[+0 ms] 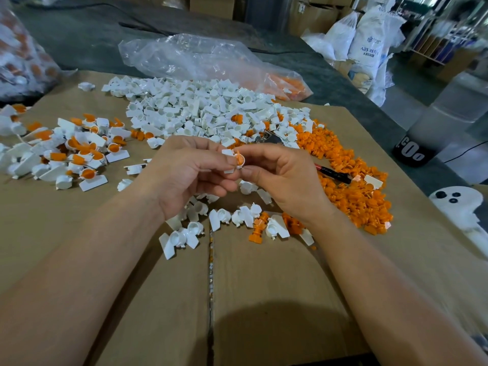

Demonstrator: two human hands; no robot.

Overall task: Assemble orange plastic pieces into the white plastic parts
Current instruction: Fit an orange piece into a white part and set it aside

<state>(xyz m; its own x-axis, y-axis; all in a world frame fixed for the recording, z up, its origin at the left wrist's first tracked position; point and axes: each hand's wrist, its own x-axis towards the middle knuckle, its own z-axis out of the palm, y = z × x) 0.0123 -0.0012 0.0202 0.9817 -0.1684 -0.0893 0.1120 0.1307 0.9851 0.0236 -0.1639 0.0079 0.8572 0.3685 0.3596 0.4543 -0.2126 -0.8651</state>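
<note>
My left hand (184,173) and my right hand (280,178) meet above the middle of the cardboard. The left hand's fingers hold a white plastic part (229,154) with an orange piece (239,158) sitting in its round cup. My right thumb and fingers pinch the same part from the right side. A big heap of white parts (200,109) lies behind my hands. A band of loose orange pieces (351,180) runs down the right. On the left lies a pile of white parts with orange inserts (79,151).
Flattened cardboard (264,299) covers the table. A clear plastic bag (200,59) with orange pieces lies behind the heap, another bag (21,59) at far left. A red-black pen (332,173) lies among the orange pieces. Scattered white and orange parts (237,220) lie under my wrists. White sacks (367,38) stand far right.
</note>
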